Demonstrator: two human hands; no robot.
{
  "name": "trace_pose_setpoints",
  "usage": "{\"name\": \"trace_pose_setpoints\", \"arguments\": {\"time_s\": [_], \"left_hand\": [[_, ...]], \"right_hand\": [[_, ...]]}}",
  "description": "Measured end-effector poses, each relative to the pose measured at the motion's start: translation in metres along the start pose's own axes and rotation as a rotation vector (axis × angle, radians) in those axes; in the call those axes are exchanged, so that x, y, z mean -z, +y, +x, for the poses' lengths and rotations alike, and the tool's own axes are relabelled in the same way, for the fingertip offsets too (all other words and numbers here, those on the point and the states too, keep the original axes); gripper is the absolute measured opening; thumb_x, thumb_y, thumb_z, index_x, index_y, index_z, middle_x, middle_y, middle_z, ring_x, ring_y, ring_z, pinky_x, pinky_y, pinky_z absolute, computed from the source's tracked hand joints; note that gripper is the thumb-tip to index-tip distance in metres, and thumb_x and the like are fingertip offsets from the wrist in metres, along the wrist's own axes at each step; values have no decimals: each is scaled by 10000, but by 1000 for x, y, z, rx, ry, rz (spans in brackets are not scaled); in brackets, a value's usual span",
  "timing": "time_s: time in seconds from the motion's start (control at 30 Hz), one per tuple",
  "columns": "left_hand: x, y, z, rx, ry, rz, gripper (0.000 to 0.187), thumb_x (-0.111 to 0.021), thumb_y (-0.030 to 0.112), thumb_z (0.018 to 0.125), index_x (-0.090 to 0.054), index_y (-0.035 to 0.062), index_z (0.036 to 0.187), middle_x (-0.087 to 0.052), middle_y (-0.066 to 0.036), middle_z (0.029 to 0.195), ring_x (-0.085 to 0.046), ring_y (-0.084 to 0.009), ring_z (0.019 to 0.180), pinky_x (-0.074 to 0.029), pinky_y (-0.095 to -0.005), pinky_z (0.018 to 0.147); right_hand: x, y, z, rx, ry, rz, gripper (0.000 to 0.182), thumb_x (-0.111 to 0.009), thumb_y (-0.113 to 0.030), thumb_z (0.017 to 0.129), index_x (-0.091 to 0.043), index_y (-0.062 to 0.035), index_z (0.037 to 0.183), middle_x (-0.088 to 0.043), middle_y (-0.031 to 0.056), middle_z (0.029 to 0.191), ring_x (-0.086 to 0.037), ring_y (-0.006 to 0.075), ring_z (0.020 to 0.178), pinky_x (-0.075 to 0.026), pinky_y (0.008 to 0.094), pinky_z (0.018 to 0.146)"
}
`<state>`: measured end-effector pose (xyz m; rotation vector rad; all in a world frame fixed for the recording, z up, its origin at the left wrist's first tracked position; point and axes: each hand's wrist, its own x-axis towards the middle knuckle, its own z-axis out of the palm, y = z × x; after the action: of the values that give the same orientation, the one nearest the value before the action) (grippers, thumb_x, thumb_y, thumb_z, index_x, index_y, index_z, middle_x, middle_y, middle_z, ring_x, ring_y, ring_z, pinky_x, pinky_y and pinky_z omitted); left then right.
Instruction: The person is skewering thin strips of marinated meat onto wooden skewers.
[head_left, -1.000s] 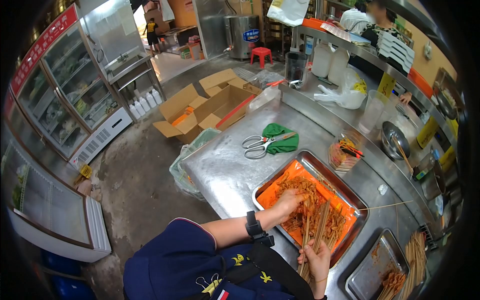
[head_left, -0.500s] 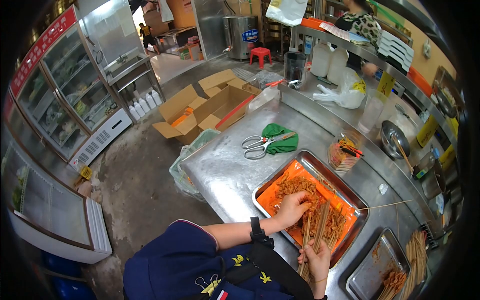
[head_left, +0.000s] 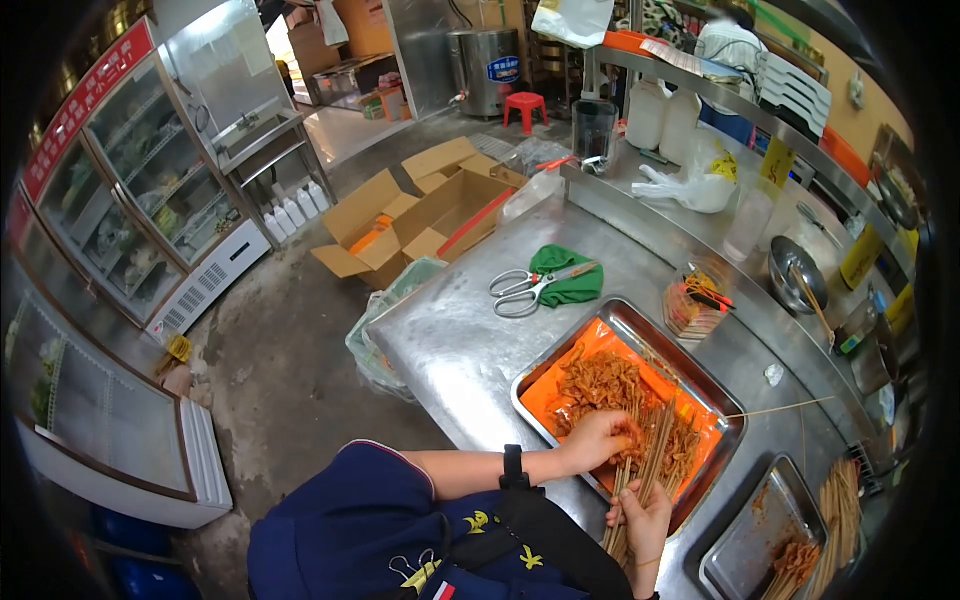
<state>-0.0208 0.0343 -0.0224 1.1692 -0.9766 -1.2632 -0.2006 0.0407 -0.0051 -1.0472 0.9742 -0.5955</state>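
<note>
My left hand (head_left: 593, 444), with a black band on its wrist, is closed, its fingertips pinched around red-coated strips of food, apparently meat, at the skewer tips. Lower down, my right hand (head_left: 642, 520) is wrapped around a bundle of bamboo skewers (head_left: 655, 450). Both hands work over a metal tray (head_left: 740, 425) lined with an orange sheet (head_left: 540, 392). A heap of the red-coated strips (head_left: 603, 385) lies on that sheet. What exactly sits between my left fingertips is partly hidden.
Scissors (head_left: 517, 293) and a green cloth (head_left: 568, 275) lie on the steel table (head_left: 430, 330). A clear tub (head_left: 695, 305) stands behind the tray. At lower right are a smaller tray (head_left: 745, 545), loaded skewers (head_left: 793, 565) and bare skewers (head_left: 838, 510). Another person (head_left: 730, 45) stands beyond the shelf.
My left hand has moved slightly down and toward the skewer bundle, its fingers lower over the strips. My right hand keeps its grip. The view has shifted slightly, and the background people differ.
</note>
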Motion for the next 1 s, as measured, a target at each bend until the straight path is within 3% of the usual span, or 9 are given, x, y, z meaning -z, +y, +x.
{"name": "trace_pose_setpoints", "arguments": {"time_s": [0.07,0.2,0.27,0.33,0.4,0.6,0.83,0.93,1.0], "left_hand": [[2,-15,11,-170,169,18,105,-527,-19,823,-577,1,913,-604,-28,807,-556,-84,655,-465,-225,580],[8,-11,13,-242,226,303,157,-578,4,794,-564,-9,950,-603,-50,860,-574,-114,793,-480,-232,656],[3,-18,13,-200,317,189,241,-591,10,781,-534,-18,1014,-593,-71,933,-576,-135,827,-489,-244,688],[1,-19,15,-171,332,46,273,-605,43,766,-498,-27,1007,-597,-106,930,-568,-175,850,-475,-294,728],[2,-21,18,-28,225,-236,255,-569,11,810,-515,-25,1057,-590,-90,997,-588,-157,878,-501,-273,737],[10,-10,19,194,87,-235,208,-517,43,854,-534,-54,1037,-611,-89,970,-596,-144,852,-492,-267,729],[7,-4,28,193,-57,-141,219,-546,98,849,-538,-50,1010,-620,-74,857,-596,-122,680,-481,-228,553],[15,9,31,310,40,19,215,-542,141,860,-545,-19,1004,-606,-56,784,-560,-93,612,-430,-199,488],[22,10,28,235,117,35,210,-535,176,873,-554,6,995,-591,-38,738,-523,-76,560,-390,-181,468]], "right_hand": [[0,0,-1,14,-7,-11,109,-534,-8,845,-447,-23,910,-572,108,701,-563,157,499,-481,259,454],[-2,-1,0,62,-32,-59,100,-536,-24,851,-458,-27,912,-563,86,705,-559,140,526,-478,248,462],[-8,-6,-5,12,51,-85,109,-549,-44,851,-479,-31,935,-554,57,707,-569,127,591,-482,239,510],[-3,-1,-6,163,62,-113,106,-572,-67,846,-524,-26,930,-561,29,729,-560,94,667,-469,222,584],[0,-9,-8,369,145,-457,93,-577,-73,846,-562,-12,914,-573,9,762,-536,63,696,-447,209,632],[-2,-8,-5,281,139,-169,84,-564,-67,854,-575,4,899,-586,8,777,-532,51,724,-451,210,643],[-2,-10,-4,3,-150,116,225,-438,-143,938,-464,16,1095,-584,141,1021,-614,198,891,-519,275,729],[0,-6,-2,27,-103,114,254,-440,-169,940,-468,24,1102,-583,138,1027,-601,200,937,-520,283,742],[1,-5,0,6,-86,77,272,-457,-185,934,-478,29,1100,-581,131,1030,-601,195,937,-518,280,746]]}}
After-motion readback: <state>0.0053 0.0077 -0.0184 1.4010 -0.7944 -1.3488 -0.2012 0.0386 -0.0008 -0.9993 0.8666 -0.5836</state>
